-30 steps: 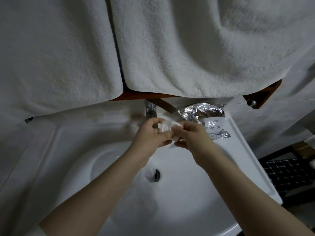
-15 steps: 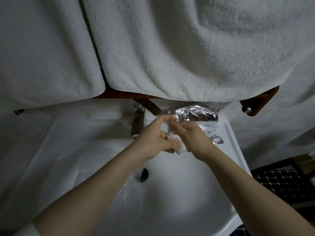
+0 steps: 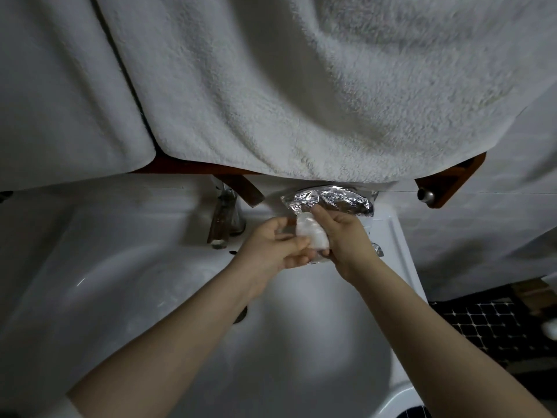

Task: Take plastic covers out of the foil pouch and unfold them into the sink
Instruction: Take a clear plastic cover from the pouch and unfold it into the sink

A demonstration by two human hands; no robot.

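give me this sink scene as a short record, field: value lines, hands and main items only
left hand: pinches the folded plastic cover
right hand: holds the same cover from the other side
plastic cover: white, still bunched, above the basin
foil pouch: crumpled, on the sink's back ledge
sink: white; no unfolded cover visible in it
faucet: left of the hands
towels: white, hanging above

The foil pouch (image 3: pixel 331 200) is crinkled, shiny silver metal film. The folded plastic cover (image 3: pixel 310 236) looks thin, milky and softly glossy. The sink (image 3: pixel 105 282) is smooth, glossy white ceramic (it catches pale highlights). The towels (image 3: pixel 301 86) are rough, matt terry cloth; the faucet (image 3: pixel 226 218) is polished metal.
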